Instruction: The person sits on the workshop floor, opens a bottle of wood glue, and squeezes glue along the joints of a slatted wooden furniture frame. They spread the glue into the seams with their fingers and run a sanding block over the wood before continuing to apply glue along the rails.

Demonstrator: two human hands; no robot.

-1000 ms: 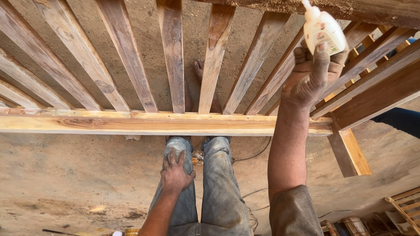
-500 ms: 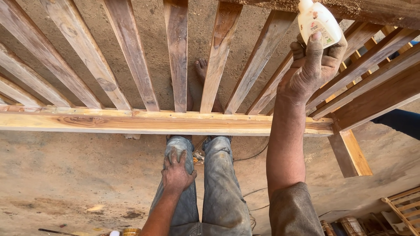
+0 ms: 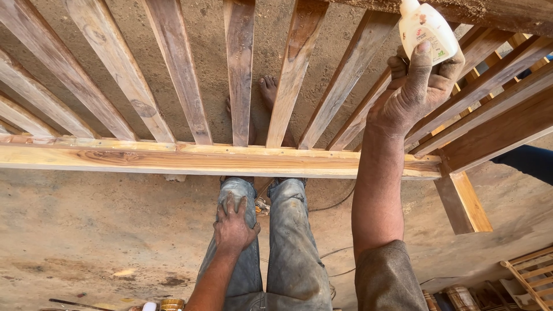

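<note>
Right hand: raised over the far side of the frame, fingers and thumb clenched around a white plastic squeeze bottle, held tilted with its narrow neck toward the top edge of the view, just below a dark far rail. The bottle sits above the right-most slats, clear of the wood.

Left hand: flat on the left thigh of dusty blue jeans, fingers spread and relaxed, grasping nothing.

Wooden slatted frame: pale front rail running across the view, with a row of slats fanning away from it toward the far rail. A short wooden leg descends at the right end.

Bare feet visible between the middle slats, on a dusty concrete floor.

Lower right corner: a small wooden rack, partly cut off. Bottom edge, left: small items too cropped to identify.
</note>
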